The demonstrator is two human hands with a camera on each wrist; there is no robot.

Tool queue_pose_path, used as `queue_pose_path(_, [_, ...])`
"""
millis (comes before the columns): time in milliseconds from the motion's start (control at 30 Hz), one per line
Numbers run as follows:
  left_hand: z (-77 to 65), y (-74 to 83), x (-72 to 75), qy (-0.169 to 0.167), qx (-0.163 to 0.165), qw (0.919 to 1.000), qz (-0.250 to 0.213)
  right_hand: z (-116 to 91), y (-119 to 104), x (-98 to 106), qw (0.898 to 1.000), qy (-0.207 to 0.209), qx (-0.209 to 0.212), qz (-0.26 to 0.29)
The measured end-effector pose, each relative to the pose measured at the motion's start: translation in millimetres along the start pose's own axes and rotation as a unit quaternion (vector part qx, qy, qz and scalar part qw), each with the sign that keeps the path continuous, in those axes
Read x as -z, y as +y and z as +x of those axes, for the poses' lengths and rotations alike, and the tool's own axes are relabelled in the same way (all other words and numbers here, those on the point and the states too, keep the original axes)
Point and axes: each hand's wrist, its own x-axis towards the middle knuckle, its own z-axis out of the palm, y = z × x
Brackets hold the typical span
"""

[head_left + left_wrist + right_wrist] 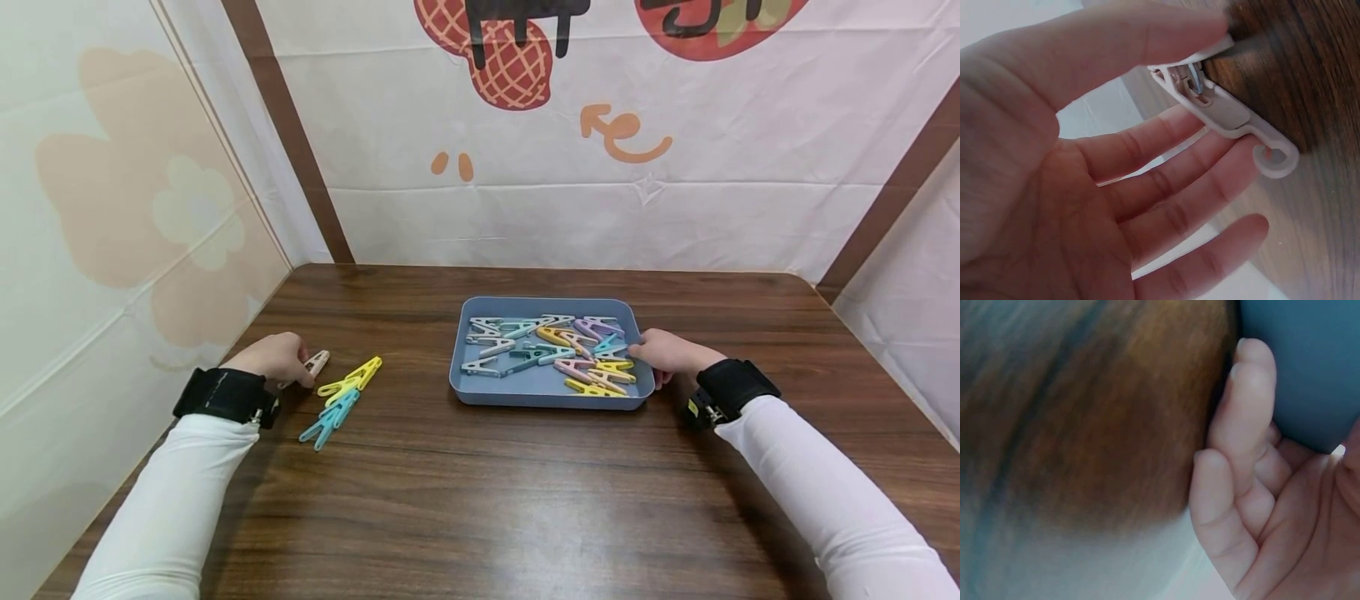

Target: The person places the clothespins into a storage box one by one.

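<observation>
At the left of the table, my left hand (pixel 272 358) pinches a pale pink clothespin (pixel 1222 112). In the left wrist view the thumb lies on one side of it and the fingers on the other, its hooked end pointing away from the palm. A yellow clothespin (pixel 350 379) and a blue clothespin (pixel 331 419) lie beside that hand, overlapping. My right hand (pixel 669 354) grips the right side of a blue-grey tray (pixel 517 392), thumb over the rim and fingers against the outer wall. Inside the tray lie several clothespins (pixel 555 353) in grey, green, yellow, pink and purple.
The tray stands on a dark wood-grain table (pixel 450 500), toward its far side. A white printed curtain (pixel 525 217) hangs along the back edge, and more sheeting (pixel 112 292) borders the left side.
</observation>
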Motion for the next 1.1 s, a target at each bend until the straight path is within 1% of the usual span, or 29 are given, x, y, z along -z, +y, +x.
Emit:
queue_pose_path(67, [1.7,-1.9,-0.5,0.003,-0.006,0.9999,-0.009,-1,0,0,1.000,0.001,0.000,0.001])
queue_pose_path(167, [3.7,-2.3,-0.6,0.010,-0.008,0.9998,-0.014,-1,0,-1,1.000,0.003,0.001,-0.003])
queue_pose_path(267, [4.9,-0.2,0.7,0.024,-0.012,0.9996,-0.012,0,-1,-1,1.000,0.003,0.003,-0.004])
queue_pose_path(333, [5.2,3.6,2.1,0.039,-0.021,0.9989,-0.010,-1,-1,-2,1.000,0.002,0.005,-0.002])
queue_pose_path(433, [4.7,14.5,4.1,0.064,-0.042,0.9969,-0.014,-1,-2,-2,1.000,0.001,0.006,0.002])
queue_pose_path(600, [3.2,46.8,8.8,0.105,-0.100,0.9889,-0.032,-2,-3,-1,1.000,-0.001,0.009,0.003])
queue_pose_path(700, [3.5,68.9,12.3,0.121,-0.129,0.9834,-0.041,-2,-3,-1,1.000,0.001,0.009,0.003])
queue_pose_path(833, [4.8,98.4,15.0,0.125,-0.163,0.9775,-0.048,-1,-1,-1,1.000,0.001,0.009,-0.001])
queue_pose_path(933, [6.2,122.8,15.1,0.124,-0.194,0.9721,-0.042,0,-1,-1,1.000,0.003,0.007,-0.003])
queue_pose_path(1000, [7.1,138.7,13.7,0.124,-0.220,0.9673,-0.028,1,0,-2,1.000,0.004,0.002,-0.003])
queue_pose_path(1100, [7.5,160.2,8.8,0.113,-0.253,0.9608,-0.006,1,0,-1,1.000,0.003,0.006,-0.004])
